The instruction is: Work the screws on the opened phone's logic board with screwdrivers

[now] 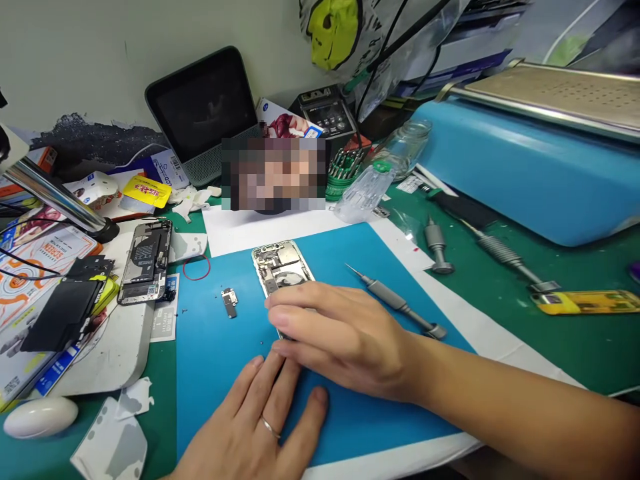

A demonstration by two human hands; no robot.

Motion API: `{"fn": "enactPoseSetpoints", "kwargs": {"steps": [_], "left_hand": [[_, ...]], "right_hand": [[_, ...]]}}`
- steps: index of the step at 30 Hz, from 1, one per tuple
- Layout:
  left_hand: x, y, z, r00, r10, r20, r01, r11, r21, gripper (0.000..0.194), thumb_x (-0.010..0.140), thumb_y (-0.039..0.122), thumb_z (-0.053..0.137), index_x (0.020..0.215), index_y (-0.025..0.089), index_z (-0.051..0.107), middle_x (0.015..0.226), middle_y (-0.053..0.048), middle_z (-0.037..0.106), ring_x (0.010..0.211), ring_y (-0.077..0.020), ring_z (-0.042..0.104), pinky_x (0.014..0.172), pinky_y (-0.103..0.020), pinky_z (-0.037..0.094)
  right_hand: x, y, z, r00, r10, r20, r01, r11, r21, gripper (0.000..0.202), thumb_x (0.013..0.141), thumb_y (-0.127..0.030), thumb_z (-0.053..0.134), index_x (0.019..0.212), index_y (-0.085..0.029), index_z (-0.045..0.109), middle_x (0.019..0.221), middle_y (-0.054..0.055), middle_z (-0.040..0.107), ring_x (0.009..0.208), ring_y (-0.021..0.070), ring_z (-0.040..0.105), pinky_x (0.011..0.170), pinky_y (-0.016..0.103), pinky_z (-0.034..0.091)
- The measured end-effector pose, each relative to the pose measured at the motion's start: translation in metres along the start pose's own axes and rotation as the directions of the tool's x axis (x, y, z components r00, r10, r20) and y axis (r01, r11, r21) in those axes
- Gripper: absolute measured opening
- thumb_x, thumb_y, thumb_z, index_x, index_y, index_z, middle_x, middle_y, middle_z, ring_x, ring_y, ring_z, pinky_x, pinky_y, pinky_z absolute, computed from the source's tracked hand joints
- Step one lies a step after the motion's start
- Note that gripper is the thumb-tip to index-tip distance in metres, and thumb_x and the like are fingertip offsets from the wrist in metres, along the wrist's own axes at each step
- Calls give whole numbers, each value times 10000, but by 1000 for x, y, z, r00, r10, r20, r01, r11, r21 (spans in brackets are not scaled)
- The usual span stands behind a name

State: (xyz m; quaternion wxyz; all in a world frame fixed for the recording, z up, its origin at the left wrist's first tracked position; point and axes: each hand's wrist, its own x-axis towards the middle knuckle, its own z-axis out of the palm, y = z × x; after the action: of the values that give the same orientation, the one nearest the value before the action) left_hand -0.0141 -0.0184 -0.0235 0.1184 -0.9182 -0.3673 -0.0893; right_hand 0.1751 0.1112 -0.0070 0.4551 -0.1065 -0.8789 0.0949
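The opened phone [286, 261] lies mid-mat, its near half under the right hand [345, 337], fingers bent; whether they grip is hidden. The left hand [250, 420] is open, fingertips by its near end. The blue mat [207, 380] has bare room left, toward its near edge; a screwdriver [393, 295] lies right. Far left, a box [55, 250] reads "SCREEN".

Head cam: single view, worn on the head.
Faces forward and down, close over the bench [505, 293], wall [120, 47] at back.
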Motion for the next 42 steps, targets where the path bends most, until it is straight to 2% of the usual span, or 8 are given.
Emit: {"fn": "enactPoseSetpoints", "kwargs": {"steps": [5, 10, 14, 20, 26, 30, 36, 42], "left_hand": [[1, 0, 0, 1000, -10, -16, 10, 1000, -22, 475, 1063, 285, 441, 1504, 114, 483, 1392, -180, 587, 1411, -350, 448, 1175, -439, 311], [0, -1, 1, 1000, -4, 2, 4, 1000, -13, 506, 1053, 286, 465, 1524, 103, 451, 1399, -201, 577, 1387, -363, 471, 1178, -462, 305], [0, 0, -1, 1000, 0, -4, 0, 1000, -4, 497, 1051, 299, 481, 1508, 105, 462, 1455, -208, 548, 1424, -351, 445, 1191, -441, 305], [-1, 0, 0, 1000, 2, 14, -3, 1000, 5, 528, 1051, 290, 479, 1541, 97, 432, 1418, -210, 577, 1396, -365, 476, 1171, -456, 332], [0, -1, -1, 1000, 3, 15, -3, 1000, 9, 513, 1063, 308, 478, 1532, 103, 446, 1398, -199, 590, 1412, -365, 462, 1162, -452, 355], [0, -1, -1, 999, 13, 31, -14, 1000, 8, 564, 1058, 327, 494, 1563, 89, 408, 1420, -213, 574, 1388, -377, 483, 1158, -473, 352], [-2, -1, 1, 1000, 6, 16, -6, 1000, -8, 578, 1051, 325, 505, 1570, 95, 397, 1472, -214, 539, 1421, -362, 452, 1188, -447, 328], [-1, -1, 1, 1000, -1, 10, 1, 1000, -13, 523, 1057, 302, 491, 1541, 109, 441, 1440, -199, 572, 1419, -345, 464, 1204, -445, 311]], "right_hand": [[0, 0, 0, 1000, -9, -16, 10, 999, 44, 391, 937, -57, 543, 1321, -130, 541, 1087, 126, 771, 1008, 179, 745, 846, 293, 644], [0, 1, 2, 1000, -14, -25, 14, 1000, -8, 399, 916, -84, 650, 1291, -157, 534, 1073, 132, 765, 980, 201, 754, 800, 308, 659], [2, 1, 1, 999, 11, -34, -10, 1000, 12, 469, 902, -24, 555, 1356, -129, 502, 1119, 137, 763, 1048, 193, 740, 894, 320, 654], [2, -1, 4, 1000, 0, -15, -1, 999, -40, 384, 921, -63, 640, 1273, -154, 516, 1073, 131, 758, 970, 211, 756, 762, 311, 671], [2, -2, 6, 999, 29, -43, -29, 1000, 11, 423, 912, -33, 581, 1313, -135, 493, 1100, 127, 750, 994, 209, 750, 830, 321, 666], [2, -2, 7, 999, 32, -4, -32, 999, -41, 382, 948, -89, 631, 1299, -158, 497, 1063, 100, 755, 938, 194, 758, 762, 295, 665], [3, -1, 6, 999, 40, 0, -40, 997, 73, 490, 945, -49, 536, 1410, -160, 426, 1090, 99, 764, 978, 182, 751, 855, 318, 667], [3, -1, 4, 999, 50, -4, -49, 995, 82, 522, 921, -13, 547, 1410, -153, 432, 1089, 106, 763, 942, 182, 749, 824, 311, 666]]}}
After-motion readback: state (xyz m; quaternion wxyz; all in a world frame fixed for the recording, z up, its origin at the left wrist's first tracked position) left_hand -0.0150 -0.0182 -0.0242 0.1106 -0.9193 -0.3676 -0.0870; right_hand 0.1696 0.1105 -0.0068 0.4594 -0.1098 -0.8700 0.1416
